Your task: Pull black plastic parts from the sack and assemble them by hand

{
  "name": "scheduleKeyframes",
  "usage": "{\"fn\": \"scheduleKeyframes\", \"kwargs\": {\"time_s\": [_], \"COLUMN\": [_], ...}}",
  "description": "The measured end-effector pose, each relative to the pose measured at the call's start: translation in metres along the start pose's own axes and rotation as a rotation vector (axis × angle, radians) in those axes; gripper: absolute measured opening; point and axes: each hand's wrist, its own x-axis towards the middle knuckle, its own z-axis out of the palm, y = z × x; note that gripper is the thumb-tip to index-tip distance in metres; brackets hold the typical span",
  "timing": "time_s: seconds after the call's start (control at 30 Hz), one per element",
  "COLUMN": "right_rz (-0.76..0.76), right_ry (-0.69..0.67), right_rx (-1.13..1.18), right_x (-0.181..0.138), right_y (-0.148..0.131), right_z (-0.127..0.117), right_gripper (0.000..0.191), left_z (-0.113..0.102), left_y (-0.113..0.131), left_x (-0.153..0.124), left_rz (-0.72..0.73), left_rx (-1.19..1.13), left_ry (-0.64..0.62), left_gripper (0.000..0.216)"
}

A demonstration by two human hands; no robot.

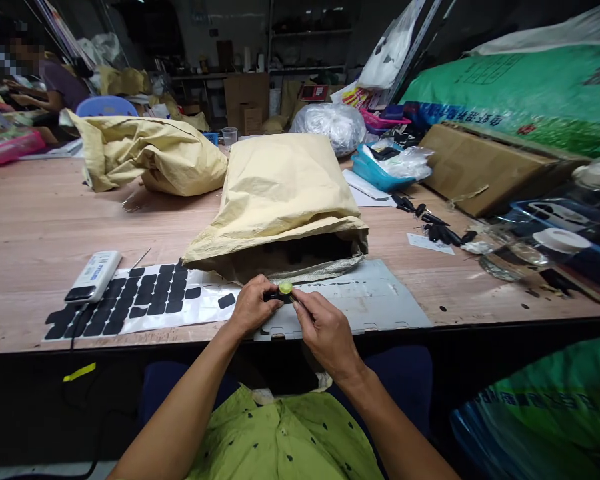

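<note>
My left hand [251, 305] pinches a small black part [273, 296] at the table's near edge. A small yellow-green round piece [285, 287] sits on top of that part, with the fingertips of my right hand [324, 333] on it. Both hands meet just in front of the open mouth of a large tan paper sack [280, 193]. To the left lies a white sheet [205, 310] covered with several black square pads [145, 300]. A grey flat sheet [375, 297] lies under and right of my hands.
A white handheld device [94, 275] rests on the pad sheet. A second tan sack [145, 153] lies at the back left. Loose black parts [433, 223], a cardboard box [480, 167], blue trays and bags crowd the right. Another person [45, 80] sits at the far left.
</note>
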Motion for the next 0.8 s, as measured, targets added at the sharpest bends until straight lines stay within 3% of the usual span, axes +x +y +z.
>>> {"fn": "scheduleKeyframes", "kwargs": {"time_s": [0.07,0.23,0.43,0.57,0.8], "right_rz": [0.017,0.047,0.068,0.071,0.161], "right_ry": [-0.022,0.082,0.011,0.095,0.203], "right_rx": [-0.031,-0.01,-0.047,-0.055,-0.459], "right_x": [0.0,0.003,-0.002,0.007,0.025], "right_y": [0.001,0.004,0.01,0.023,0.07], "right_z": [0.0,-0.009,-0.009,-0.014,-0.015], "right_gripper": [0.032,0.032,0.031,0.031,0.03], "left_z": [0.0,0.002,0.002,0.001,0.0], "left_y": [0.0,-0.001,-0.001,0.001,0.003], "left_x": [0.0,0.0,0.0,-0.001,0.0], "left_rz": [-0.002,-0.008,-0.007,-0.008,0.002], "left_rx": [-0.003,-0.005,-0.004,0.008,0.082], "left_ry": [0.003,0.019,0.047,0.031,0.032], "left_gripper": [0.018,0.019,0.019,0.017,0.016]}}
